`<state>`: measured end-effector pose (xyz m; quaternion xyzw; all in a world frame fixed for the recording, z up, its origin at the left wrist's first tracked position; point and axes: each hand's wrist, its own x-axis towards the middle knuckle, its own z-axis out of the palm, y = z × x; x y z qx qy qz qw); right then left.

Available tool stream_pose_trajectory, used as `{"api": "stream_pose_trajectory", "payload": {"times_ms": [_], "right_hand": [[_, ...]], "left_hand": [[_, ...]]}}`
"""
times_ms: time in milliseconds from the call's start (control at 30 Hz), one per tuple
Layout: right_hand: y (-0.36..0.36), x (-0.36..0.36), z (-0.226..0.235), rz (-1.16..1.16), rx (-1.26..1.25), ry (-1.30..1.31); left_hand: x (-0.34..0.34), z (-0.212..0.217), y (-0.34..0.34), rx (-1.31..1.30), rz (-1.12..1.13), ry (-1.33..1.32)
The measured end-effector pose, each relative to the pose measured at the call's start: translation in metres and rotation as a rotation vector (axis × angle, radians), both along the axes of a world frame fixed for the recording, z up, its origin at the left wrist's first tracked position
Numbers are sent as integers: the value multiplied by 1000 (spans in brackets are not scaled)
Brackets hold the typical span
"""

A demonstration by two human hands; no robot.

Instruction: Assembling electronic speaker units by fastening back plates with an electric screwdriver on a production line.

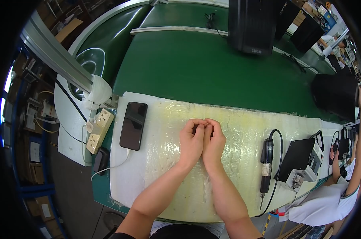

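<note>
My left hand [191, 142] and right hand [214, 144] meet over the mat [164, 127], fingers curled nearly closed, 2 thumbs side by side; I cannot tell whether they hide anything. The phone [133, 126] lies left of them, cable [128, 152] plugged in; the screwdriver [266, 163] lies right, bit toward me.

Ref: green belt [180, 75]. Tall black case [252, 28] stood on its far part; another black case [335, 95] sat at its right end. Metal post [55, 55] rose left of it, white wrap [100, 91] bunched low. Cream power strip [100, 129] lay near-left of it; white-shirted co-worker [323, 205], near-right.
</note>
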<state>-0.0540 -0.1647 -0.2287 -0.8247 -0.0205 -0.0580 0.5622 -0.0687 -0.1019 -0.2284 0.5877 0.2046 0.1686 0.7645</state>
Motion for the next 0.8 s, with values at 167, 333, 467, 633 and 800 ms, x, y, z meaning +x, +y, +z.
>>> {"api": "stream_pose_trajectory", "payload": {"times_ms": [167,333,467,633,800], "right_hand": [[0,-1,0,3,-12,17],[-1,0,-1,-4,-13,0],[1,1,-2,-28,8,-10],[0,1,3,-19,18,5],[-5,1,8,-1,50,24]], "left_hand": [[-1,1,0,-5,3,6],[0,2,0,-23,3,10],[1,4,0,-23,3,11],[2,2,2,60,-9,7],[0,0,-1,79,15,-6]]}}
